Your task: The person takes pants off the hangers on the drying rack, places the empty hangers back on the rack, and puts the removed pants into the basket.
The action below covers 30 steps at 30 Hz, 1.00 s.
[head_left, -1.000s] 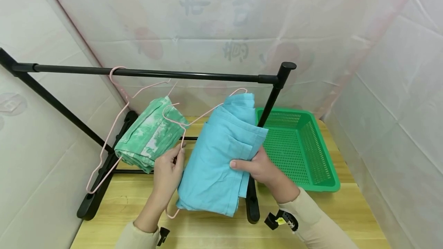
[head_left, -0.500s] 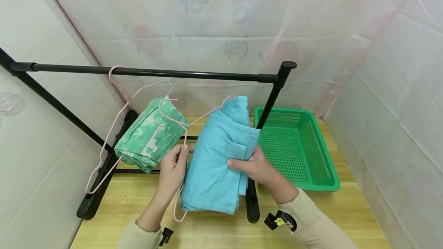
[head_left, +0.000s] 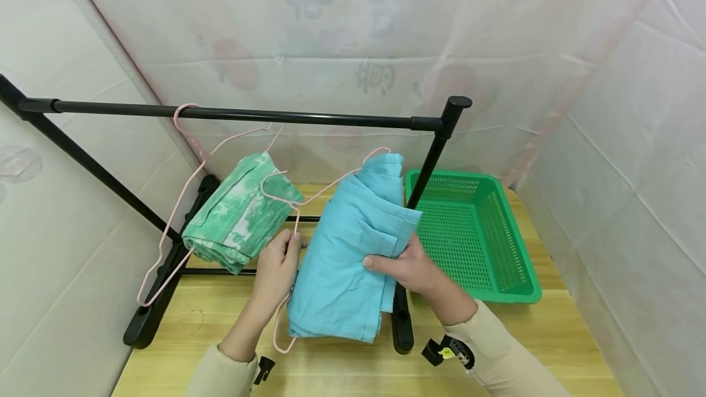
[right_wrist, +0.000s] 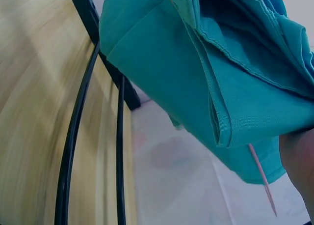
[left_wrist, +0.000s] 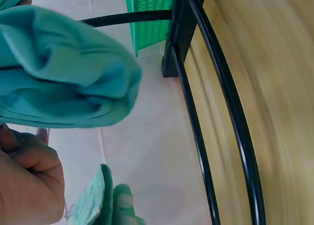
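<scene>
In the head view a folded blue garment point(head_left: 347, 268) hangs over a pink hanger point(head_left: 298, 216), below the rack's rail. My left hand point(head_left: 277, 265) pinches the hanger's wire near its neck, left of the garment. My right hand point(head_left: 405, 265) grips the garment's right side, thumb on the front and fingers behind it. The hanger's hook points up and is off the rail. Much of the hanger is hidden by the cloth. In the right wrist view the garment point(right_wrist: 196, 82) shows layered folds, with a pink wire end point(right_wrist: 262, 176) sticking out below.
A black rack point(head_left: 342, 119) spans the table. On its rail hangs another pink hanger point(head_left: 179, 195) with a folded green-and-white garment point(head_left: 242, 213), close left of my left hand. A green basket point(head_left: 515, 250) stands behind the rack's right post. White sheets surround the wooden table point(head_left: 557, 336).
My left hand and the hanger have shifted slightly right and its hook a little lower. The garment swayed left, then slightly back right, with my right hand keeping its grip.
</scene>
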Available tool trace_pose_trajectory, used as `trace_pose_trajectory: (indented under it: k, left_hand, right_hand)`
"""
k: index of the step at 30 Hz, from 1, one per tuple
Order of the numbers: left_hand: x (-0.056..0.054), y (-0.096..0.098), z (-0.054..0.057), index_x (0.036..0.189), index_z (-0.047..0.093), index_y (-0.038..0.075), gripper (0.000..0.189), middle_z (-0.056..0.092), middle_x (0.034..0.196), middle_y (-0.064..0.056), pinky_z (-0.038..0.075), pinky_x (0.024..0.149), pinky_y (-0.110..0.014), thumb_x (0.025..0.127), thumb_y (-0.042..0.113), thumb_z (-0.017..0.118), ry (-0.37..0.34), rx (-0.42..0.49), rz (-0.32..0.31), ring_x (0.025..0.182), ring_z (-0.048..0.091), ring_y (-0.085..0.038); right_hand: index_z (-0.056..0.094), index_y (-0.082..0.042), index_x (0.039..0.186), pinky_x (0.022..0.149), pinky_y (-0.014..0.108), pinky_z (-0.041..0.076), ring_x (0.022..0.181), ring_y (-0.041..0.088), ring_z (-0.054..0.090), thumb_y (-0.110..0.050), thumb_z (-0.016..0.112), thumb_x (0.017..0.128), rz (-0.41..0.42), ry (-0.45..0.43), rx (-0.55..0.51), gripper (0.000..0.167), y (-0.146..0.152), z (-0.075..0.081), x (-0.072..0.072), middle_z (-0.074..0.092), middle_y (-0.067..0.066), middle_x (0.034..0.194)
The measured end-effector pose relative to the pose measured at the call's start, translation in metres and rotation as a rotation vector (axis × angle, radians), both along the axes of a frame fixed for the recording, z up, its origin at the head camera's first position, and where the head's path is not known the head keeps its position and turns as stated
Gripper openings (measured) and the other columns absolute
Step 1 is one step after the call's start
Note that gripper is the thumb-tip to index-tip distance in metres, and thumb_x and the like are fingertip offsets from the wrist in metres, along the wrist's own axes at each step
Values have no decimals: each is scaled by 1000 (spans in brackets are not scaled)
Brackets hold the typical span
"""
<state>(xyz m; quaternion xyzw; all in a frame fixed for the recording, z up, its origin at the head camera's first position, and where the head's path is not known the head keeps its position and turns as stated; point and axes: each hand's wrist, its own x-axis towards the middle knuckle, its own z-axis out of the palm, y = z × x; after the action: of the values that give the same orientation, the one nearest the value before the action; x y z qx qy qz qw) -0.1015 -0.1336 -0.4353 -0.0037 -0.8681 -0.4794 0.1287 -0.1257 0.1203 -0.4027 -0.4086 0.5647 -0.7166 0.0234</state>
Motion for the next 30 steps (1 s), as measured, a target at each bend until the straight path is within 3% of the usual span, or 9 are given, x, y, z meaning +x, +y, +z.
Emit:
trace_pose_trajectory:
  k: [10,23,30]
  left_hand:
    - [-5,-6,-10,91,68,4,28,46,60,-3,37,47,-28,106,17,49,-37,90,-2,48,40,-11]
    - [-1,-6,-8,97,69,4,32,45,58,-2,34,45,-27,108,25,47,-6,53,-3,45,36,-9]
    - [-2,-5,-7,96,69,3,30,47,59,-2,35,45,-27,107,20,48,37,66,-15,46,38,-8]
  right_hand:
    - [48,-21,139,105,29,45,125,12,55,5,74,86,-23,111,50,64,5,3,3,56,-5,136]
    - [55,-21,129,99,28,49,116,11,61,-4,78,85,-91,43,-37,52,10,6,4,64,-5,126]
    - [56,-21,128,96,27,51,112,10,64,-5,78,86,-104,-19,-55,50,17,7,4,65,-6,123]
